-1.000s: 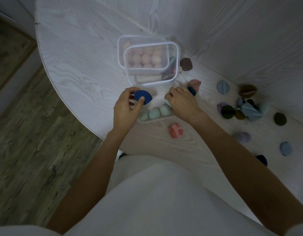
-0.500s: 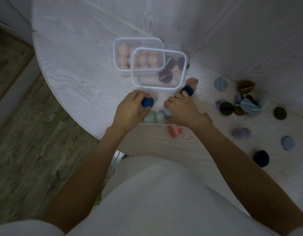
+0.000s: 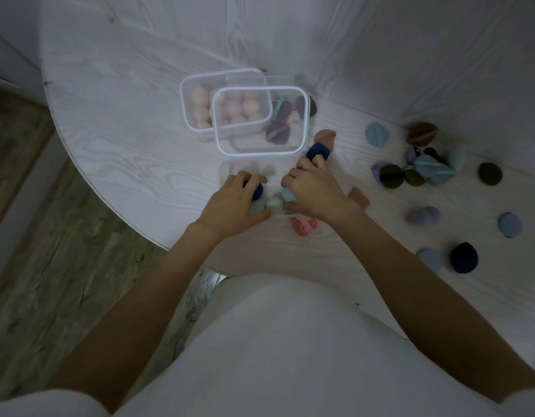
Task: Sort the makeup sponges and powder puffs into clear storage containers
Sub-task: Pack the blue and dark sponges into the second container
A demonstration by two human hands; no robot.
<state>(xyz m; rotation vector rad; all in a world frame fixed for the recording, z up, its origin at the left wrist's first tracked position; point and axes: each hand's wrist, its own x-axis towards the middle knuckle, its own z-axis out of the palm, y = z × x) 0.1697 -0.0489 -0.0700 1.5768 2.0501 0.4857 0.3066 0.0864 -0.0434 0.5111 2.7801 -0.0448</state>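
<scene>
Roughly midway, by my reading. Two clear boxes sit far-centre on the counter [image 3: 115,121]: the left box [image 3: 189,115] holds pink sponges [image 3: 200,111], the right box [image 3: 302,121], overlapping it, holds a few dark puffs [image 3: 278,132]. A third, shallow clear tray [image 3: 227,173] lies near, between the hands, its outline faint; pale green sponges [image 3: 275,203] sit in a row there.

Left hand [image 3: 233,203]: grip narrow, fingers curled round a navy sponge [image 3: 257,191], low over the tray beside the pale row. Right hand [image 3: 312,191]: fingers pinch a second navy sponge [image 3: 318,152] just near of the right box, while a pale blue sponge [image 3: 288,194] shows under the palm; whether it is held, cannot tell.

Left to sort: a loose pile of puffs [image 3: 422,171] on the right, plus strays well apart — brown puff [image 3: 422,133], blue puff [image 3: 377,135], dark green puff [image 3: 489,173], lilac puff [image 3: 422,216], a navy drop [image 3: 464,257], a coral sponge [image 3: 303,225] near the wrists, a pink wedge [image 3: 359,198].

Judgement: pinks look done; navies going in; most puffs remain.
</scene>
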